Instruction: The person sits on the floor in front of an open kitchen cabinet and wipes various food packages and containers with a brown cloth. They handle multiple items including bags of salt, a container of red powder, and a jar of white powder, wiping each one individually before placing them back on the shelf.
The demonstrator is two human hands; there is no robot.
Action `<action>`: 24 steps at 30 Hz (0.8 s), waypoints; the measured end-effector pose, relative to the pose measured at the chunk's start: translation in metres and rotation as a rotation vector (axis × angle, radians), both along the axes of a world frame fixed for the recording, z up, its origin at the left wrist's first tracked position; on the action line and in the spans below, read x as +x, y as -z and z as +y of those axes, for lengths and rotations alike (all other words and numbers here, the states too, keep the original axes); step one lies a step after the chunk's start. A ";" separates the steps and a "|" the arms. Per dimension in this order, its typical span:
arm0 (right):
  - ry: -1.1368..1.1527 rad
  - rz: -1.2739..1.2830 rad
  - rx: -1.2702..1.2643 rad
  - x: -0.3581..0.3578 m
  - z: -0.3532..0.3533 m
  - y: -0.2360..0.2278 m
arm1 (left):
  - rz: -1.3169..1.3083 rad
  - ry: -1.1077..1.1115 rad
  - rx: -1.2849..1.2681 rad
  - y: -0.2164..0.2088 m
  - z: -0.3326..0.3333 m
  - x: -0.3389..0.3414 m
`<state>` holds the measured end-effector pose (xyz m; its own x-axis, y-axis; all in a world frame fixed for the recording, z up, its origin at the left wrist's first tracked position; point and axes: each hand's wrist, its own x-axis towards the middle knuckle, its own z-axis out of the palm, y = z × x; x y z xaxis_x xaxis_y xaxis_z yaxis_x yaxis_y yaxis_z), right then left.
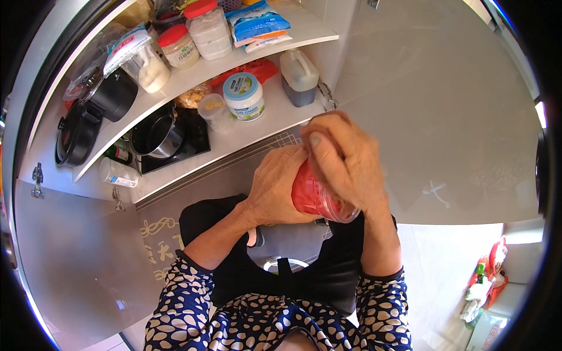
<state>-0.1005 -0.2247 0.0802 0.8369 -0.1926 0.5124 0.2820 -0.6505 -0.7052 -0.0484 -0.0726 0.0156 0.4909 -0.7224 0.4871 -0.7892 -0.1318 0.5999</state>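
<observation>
My left hand (280,186) is wrapped around a clear plastic jar (347,212) with something red (307,194) showing through its wall. The jar is tilted above my lap, its clear round rim toward the lower right. Closed and curled, my right hand (345,158) lies over the jar's upper right side, thumb bent across the front. Whatever its fingers hold is hidden from view.
Ahead is an open cabinet with two shelves. Red-lidded jars (209,28) and a blue packet (257,23) stand above; a blue-lidded tub (243,96), a jug (298,77) and a pot (157,136) below. Open doors (439,117) flank me. Bags (481,292) lie right.
</observation>
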 end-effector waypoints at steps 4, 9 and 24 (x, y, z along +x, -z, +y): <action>0.072 0.133 0.175 0.004 -0.024 0.013 | -0.001 0.034 -0.036 -0.004 -0.002 -0.001; 0.113 0.301 0.433 -0.002 -0.047 0.022 | 0.119 -0.004 -0.130 -0.008 0.002 0.004; -0.202 -0.338 -0.501 -0.023 0.015 0.008 | 0.034 -0.177 -0.024 0.009 0.003 0.015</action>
<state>-0.1238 -0.2100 0.0719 0.6079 0.2834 0.7417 0.5872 -0.7893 -0.1797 -0.0337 -0.0699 0.0068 0.6261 -0.6113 0.4841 -0.7339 -0.2521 0.6308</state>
